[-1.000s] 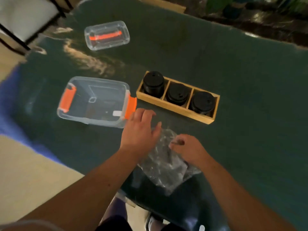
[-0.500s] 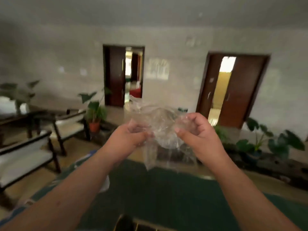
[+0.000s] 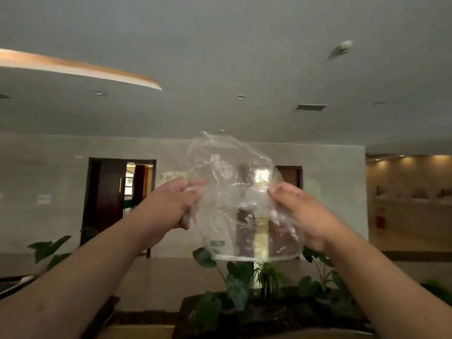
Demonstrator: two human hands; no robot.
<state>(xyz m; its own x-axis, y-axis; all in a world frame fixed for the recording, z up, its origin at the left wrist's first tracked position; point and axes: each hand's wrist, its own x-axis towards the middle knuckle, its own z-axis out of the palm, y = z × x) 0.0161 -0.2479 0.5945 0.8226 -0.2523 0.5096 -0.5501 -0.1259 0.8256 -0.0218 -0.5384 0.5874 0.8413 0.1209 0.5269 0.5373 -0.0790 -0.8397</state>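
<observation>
A crumpled clear plastic bag (image 3: 234,192) hangs in the air at face height, stretched between both hands. My left hand (image 3: 168,209) pinches the bag's left edge between thumb and fingers. My right hand (image 3: 300,211) pinches its right edge the same way. The bag's lower rim curves below the hands, and the room shows through the film. Both forearms reach up from the bottom corners of the view.
The view points up at a room: a grey ceiling, a far wall with a dark open door (image 3: 117,192) and a second door (image 3: 289,174) behind the bag. Leafy potted plants (image 3: 237,287) stand low ahead. The table is out of view.
The bag went from lying on the green table to being lifted in both hands. The view has tilted upward, the table has dropped out of sight, and the hands have pulled the bag wider.
</observation>
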